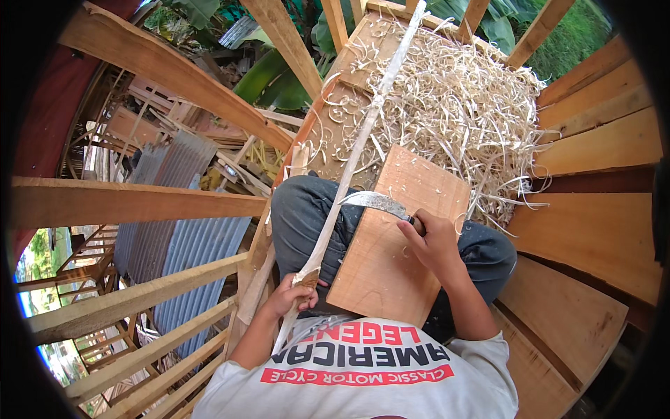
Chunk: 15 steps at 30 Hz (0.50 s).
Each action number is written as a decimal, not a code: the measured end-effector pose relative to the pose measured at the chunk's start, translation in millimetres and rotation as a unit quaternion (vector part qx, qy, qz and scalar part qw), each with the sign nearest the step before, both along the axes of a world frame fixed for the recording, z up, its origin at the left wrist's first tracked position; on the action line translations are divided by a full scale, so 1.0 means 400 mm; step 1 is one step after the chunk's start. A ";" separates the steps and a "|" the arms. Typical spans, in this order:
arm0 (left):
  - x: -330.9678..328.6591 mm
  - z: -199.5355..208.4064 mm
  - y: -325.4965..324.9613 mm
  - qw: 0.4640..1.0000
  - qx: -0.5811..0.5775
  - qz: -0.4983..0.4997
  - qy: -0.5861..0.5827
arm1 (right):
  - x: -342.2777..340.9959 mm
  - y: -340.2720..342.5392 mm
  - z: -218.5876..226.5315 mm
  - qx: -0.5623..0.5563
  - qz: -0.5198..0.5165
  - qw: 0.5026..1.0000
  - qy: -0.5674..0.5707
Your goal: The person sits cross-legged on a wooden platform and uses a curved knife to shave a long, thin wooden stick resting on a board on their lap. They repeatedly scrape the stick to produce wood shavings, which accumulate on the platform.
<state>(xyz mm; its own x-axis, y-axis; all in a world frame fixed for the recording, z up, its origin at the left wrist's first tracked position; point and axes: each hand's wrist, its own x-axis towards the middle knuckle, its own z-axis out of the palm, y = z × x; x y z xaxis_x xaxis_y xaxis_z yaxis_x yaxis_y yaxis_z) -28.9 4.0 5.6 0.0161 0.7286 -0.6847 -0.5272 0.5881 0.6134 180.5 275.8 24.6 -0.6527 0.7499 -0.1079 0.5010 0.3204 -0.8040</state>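
My left hand (293,297) is closed round the lower part of a long, pale, peeled pole (363,136), which slants from beside my body up to the far railing. A rough brown patch (308,278) shows on the pole at my fingers; I cannot tell whether it is bark or a separate pad. My right hand (434,241) grips the dark handle of a sickle (377,201). Its curved grey blade points left, over a wooden board (398,262) lying across my lap. The blade's tip meets the pole's edge in view; whether it touches is unclear.
Curly pale shavings (453,112) heap on the wooden floor (345,126) ahead of my crossed legs. Wooden rails (139,199) stand at the left, with corrugated metal sheets (195,258) and scrap timber beyond. Plank walling (593,223) closes in the right side.
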 end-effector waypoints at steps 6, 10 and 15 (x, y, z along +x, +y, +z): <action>-0.005 -0.018 -0.009 0.999 0.006 0.004 -0.034 | -0.060 -0.006 -0.003 0.125 0.053 0.989 -0.066; -0.007 -0.025 -0.012 0.998 0.010 0.008 -0.055 | -0.105 0.003 -0.011 0.167 0.059 0.976 -0.124; -0.007 -0.025 -0.008 0.997 0.025 0.009 -0.066 | -0.140 0.042 -0.041 0.211 0.061 0.963 -0.156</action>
<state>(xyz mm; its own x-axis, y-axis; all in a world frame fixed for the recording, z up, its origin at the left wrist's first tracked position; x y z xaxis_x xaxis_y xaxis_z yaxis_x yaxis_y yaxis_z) -31.8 0.7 -4.3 0.0902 0.7632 -0.6399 -0.6160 0.5476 0.5663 124.5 292.5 8.2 -0.7235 0.6902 -0.0148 0.6354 0.6573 -0.4052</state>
